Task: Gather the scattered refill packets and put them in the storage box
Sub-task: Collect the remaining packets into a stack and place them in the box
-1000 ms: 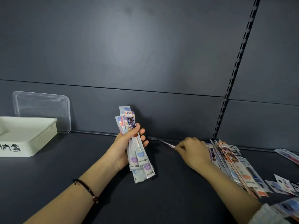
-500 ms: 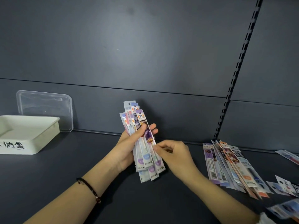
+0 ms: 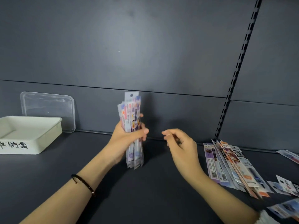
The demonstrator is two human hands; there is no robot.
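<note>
Standing nearly upright in your left grip (image 3: 127,138) is a bundle of long, narrow plastic refill packets (image 3: 131,117). They are printed in purple, white, orange and pale blue, and the rearmost has a white header with a punched hang hole at the top. Your fingers and thumb wrap round the middle of the bundle, so its tops fan a little above your hand and its purple-marked lower ends reach down to the dark grey shelf (image 3: 153,191). Whether they touch the shelf cannot be made out.

Your right grip (image 3: 181,143) hovers just to the right of the bundle, apart from it. Its fingers are loosely curled and it holds nothing.

Further right, a fanned pile of similar long packets (image 3: 233,165) lies flat on the shelf, barcodes and orange tabs showing. More loose packets (image 3: 288,155) are scattered near the right edge of the view.

Well to the left sits the white rectangular plastic storage box (image 3: 48,139), with black handwriting on its front wall. Its clear plastic lid (image 3: 48,107) leans on edge against the grey back panel just behind it.

A thin black cord bracelet (image 3: 82,183) circles your left wrist. A black slotted upright (image 3: 234,78) runs up the back panel on the right.
</note>
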